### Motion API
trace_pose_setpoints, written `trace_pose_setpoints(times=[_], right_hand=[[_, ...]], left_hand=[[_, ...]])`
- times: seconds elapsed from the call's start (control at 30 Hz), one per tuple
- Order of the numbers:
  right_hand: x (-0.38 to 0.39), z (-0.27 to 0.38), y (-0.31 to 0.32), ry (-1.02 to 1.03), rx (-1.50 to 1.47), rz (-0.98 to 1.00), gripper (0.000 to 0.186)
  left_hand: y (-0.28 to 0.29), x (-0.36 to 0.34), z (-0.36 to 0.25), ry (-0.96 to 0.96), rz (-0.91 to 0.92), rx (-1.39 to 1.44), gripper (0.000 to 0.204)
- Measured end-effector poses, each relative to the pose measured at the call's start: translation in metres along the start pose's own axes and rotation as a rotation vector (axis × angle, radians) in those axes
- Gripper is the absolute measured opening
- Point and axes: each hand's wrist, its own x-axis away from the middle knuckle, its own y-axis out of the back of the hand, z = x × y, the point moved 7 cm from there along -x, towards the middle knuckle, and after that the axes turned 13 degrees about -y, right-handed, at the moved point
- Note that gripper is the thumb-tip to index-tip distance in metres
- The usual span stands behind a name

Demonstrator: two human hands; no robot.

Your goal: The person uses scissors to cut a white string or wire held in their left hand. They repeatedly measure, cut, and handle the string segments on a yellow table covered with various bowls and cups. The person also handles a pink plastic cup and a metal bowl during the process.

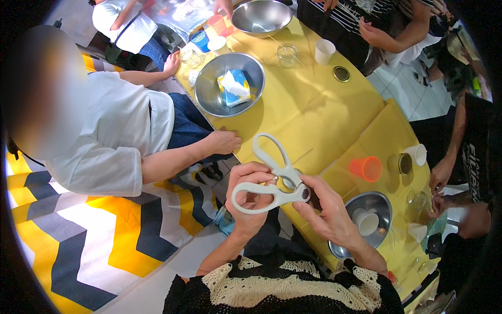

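A pair of scissors (pixel 283 197) with pale grey looped handles is held up in front of me, over the near edge of the yellow table. The handles are spread apart, loops pointing left. My left hand (pixel 248 222) is closed around the lower loop, its fingers seen through and above it. My right hand (pixel 330 213) grips the other end near the round pivot, with thumb below and fingers behind. The blades are mostly hidden by my right hand. Under that wrist stands a steel bowl (pixel 387 206) with a white cup (pixel 365 222) inside.
The yellow-covered table (pixel 308 115) carries a large steel bowl (pixel 201 94) with a tissue pack (pixel 233 89), another steel bowl (pixel 261 18), an orange cup (pixel 366 169), a glass jar (pixel 287 55) and a jar lid (pixel 341 74). People stand around it; one leans a hand (pixel 225 141) on the left edge.
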Motion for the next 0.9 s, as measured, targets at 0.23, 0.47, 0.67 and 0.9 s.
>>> trace_pose_setpoints(times=[0.23,0.47,0.67,0.9], right_hand=[[-0.005,0.009,-0.001,0.085,0.007,-0.009,0.05],[-0.007,0.005,-0.007,0.029,-0.042,0.109,0.064],[-0.011,0.006,-0.014,0.016,-0.239,0.173,0.084],[-0.006,0.019,-0.005,0.178,-0.009,0.178,0.092]], left_hand=[[0.002,0.002,-0.008,-0.097,-0.019,-0.067,0.015],[0.003,0.004,-0.012,-0.114,-0.048,-0.068,0.015],[-0.004,-0.001,-0.026,-0.201,0.028,-0.135,0.016],[-0.006,-0.002,-0.037,-0.297,0.023,-0.231,0.019]])
